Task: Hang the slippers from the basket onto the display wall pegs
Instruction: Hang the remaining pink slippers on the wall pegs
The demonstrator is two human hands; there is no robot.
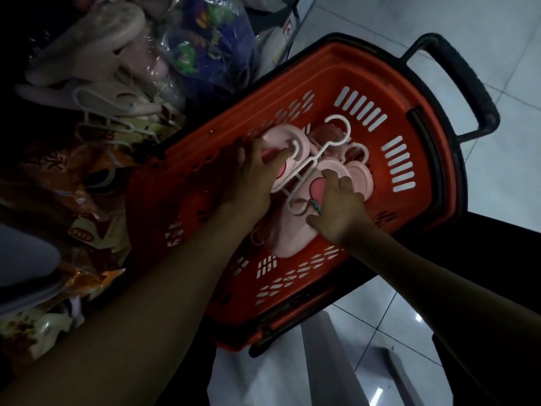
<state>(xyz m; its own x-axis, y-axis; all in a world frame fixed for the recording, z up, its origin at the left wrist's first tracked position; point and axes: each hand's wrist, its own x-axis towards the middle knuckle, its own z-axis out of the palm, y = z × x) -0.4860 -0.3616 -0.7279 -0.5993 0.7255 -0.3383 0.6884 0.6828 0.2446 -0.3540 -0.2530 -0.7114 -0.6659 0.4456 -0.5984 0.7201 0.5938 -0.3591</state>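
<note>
**Inside the orange basket (322, 83), 2 hands on the pink slippers (292, 238)**

The basket stands on a pale tiled floor (497, 171), with its black handle (468, 83) on the far side. The pink slippers lie heaped on its bottom, and white hangers (304, 168) are looped across them. The left hand (251, 171) reaches in over the left wall, its fingers against 1 slipper and the hook of a hanger; whether they close on either I cannot tell. The right hand (339, 206) bends its fingers over a slipper with a peach-coloured motif, thumb spread beneath, gripping it. Left of the basket, pale slippers (87, 63) in clear plastic are piled in shadow.
</note>
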